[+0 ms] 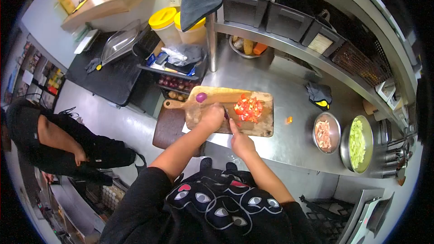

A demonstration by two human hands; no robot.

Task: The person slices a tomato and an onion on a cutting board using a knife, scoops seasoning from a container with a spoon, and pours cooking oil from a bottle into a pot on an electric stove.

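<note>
Nearby, chopped red pieces [248, 109] crowd the board [264, 129] beside the right grip [242, 144], clasped round a mostly hidden knife [227, 114]; the purple onion [201, 97] looks smooth; the left grip [213, 116], I cannot tell.

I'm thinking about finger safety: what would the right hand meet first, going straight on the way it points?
Probably the dark purple piece by the left hand, or that hand's fingertips: both lie just ahead of the right hand. Depth leaves unclear which comes first.
</note>
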